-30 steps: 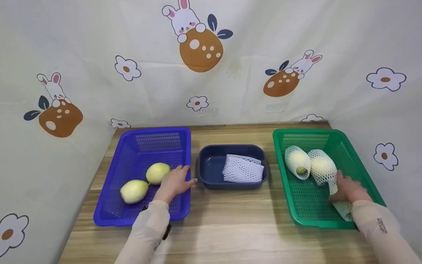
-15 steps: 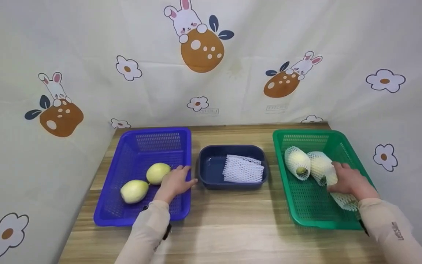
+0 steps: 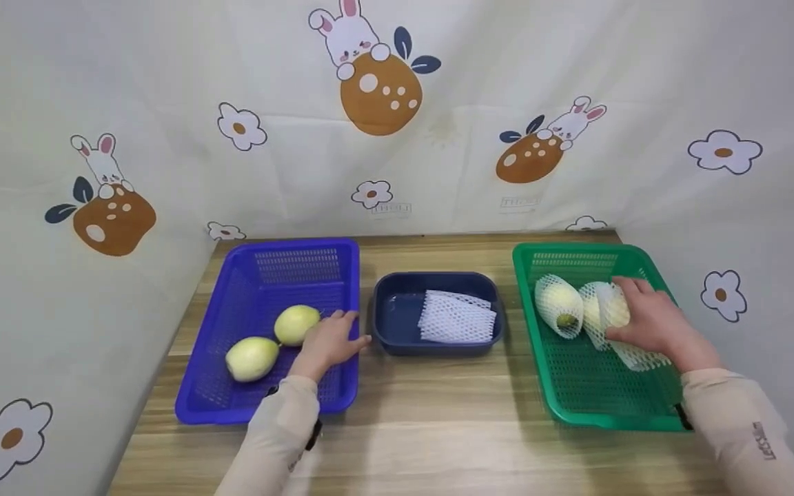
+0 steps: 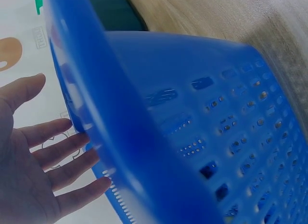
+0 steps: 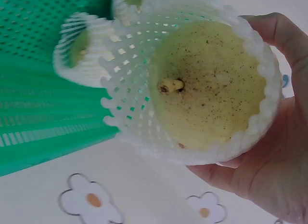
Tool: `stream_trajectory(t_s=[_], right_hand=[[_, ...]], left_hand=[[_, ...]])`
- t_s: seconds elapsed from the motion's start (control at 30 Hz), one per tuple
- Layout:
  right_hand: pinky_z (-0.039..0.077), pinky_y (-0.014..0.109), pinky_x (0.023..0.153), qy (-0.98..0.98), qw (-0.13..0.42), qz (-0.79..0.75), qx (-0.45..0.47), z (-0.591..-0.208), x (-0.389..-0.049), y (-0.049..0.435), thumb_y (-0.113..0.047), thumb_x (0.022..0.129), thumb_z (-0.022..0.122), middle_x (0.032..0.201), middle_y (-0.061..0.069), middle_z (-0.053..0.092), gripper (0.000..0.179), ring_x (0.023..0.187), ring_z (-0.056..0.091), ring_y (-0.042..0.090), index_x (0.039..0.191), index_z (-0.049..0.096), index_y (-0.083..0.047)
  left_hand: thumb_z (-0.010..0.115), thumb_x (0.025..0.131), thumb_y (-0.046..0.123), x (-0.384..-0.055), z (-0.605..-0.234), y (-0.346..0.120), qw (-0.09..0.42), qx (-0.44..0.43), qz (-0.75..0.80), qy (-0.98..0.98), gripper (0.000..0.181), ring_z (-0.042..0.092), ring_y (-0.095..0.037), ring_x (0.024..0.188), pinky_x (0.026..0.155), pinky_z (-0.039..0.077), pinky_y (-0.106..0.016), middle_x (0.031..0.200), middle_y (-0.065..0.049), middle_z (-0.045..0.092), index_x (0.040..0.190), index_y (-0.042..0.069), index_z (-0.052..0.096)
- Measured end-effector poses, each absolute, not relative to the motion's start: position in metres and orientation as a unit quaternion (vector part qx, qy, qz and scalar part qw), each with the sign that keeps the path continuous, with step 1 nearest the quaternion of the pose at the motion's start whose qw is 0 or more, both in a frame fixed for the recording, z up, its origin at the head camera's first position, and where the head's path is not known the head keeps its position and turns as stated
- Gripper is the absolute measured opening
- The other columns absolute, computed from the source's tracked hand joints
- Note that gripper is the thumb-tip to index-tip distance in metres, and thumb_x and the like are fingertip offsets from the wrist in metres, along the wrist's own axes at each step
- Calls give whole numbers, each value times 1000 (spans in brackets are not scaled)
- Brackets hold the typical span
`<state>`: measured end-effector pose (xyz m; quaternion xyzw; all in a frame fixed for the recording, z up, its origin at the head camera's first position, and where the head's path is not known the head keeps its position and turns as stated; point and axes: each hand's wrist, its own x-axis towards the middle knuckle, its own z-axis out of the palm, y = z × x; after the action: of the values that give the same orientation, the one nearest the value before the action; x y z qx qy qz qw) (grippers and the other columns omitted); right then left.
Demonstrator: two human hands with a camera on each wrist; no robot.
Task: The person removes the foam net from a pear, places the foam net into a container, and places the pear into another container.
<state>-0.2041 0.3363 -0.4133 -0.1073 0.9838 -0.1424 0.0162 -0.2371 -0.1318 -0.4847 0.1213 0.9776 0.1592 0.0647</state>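
Note:
My right hand [image 3: 659,327] grips a pear [image 5: 211,84] sleeved in a white foam net [image 5: 132,84], over the green basket [image 3: 597,422]. The net's loose end hangs toward the wrist; the stem shows in its opening. Beneath it lie two more netted pears, one at the left [image 3: 560,306] and one partly hidden [image 3: 593,313]. My left hand [image 3: 328,344] is by the right rim of the blue basket [image 3: 231,417], fingers spread and holding nothing. Beside it in that basket are two bare pears, one far [image 3: 296,325] and one near [image 3: 252,358].
Between the baskets stands a dark blue tray [image 3: 397,349] with white foam nets [image 3: 457,318] lying flat at its right side. The wooden table [image 3: 431,427] ends against a patterned cloth [image 3: 438,165] at the back and sides.
My right hand has moved from the near part of the green basket up and away from me, carrying the netted pear toward the other two. The left hand has stayed in place.

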Motion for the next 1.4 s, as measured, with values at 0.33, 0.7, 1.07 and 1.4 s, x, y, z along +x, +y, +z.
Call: stream_trajectory(t_s=[0.33, 0.7, 1.07, 1.4], right_hand=[[39, 56, 72, 974, -17, -148, -171, -405, -207, 290, -21, 66, 70, 126, 27, 34, 80, 100, 39, 45, 131, 30, 2], [38, 53, 81, 954, -43, -141, -262, -406, -215, 235, -23, 60, 70, 130, 18, 36, 82, 108, 39, 39, 131, 34, -3], [41, 49, 76, 916, -48, -108, -382, -429, -203, 177, -28, 57, 71, 128, 14, 40, 82, 108, 41, 33, 130, 39, -7], [40, 45, 83, 894, -7, -62, -443, -463, -198, 149, -29, 55, 73, 127, 9, 41, 83, 109, 41, 28, 129, 40, -9]], left_hand=[[59, 81, 39, -236, -486, -132, 59, 124, 157, 978, 57, 48, -38, 105, 84, 39, -48, 120, -23, 47, 123, 1, 48], [58, 81, 39, -236, -485, -132, 60, 116, 148, 980, 58, 47, -38, 105, 84, 39, -49, 121, -23, 47, 124, 2, 48], [58, 81, 39, -235, -486, -131, 60, 116, 147, 981, 57, 46, -38, 106, 84, 38, -50, 122, -22, 46, 124, 3, 48], [58, 81, 39, -235, -486, -132, 54, 121, 154, 979, 57, 46, -39, 107, 85, 37, -50, 122, -24, 46, 124, 2, 47]])
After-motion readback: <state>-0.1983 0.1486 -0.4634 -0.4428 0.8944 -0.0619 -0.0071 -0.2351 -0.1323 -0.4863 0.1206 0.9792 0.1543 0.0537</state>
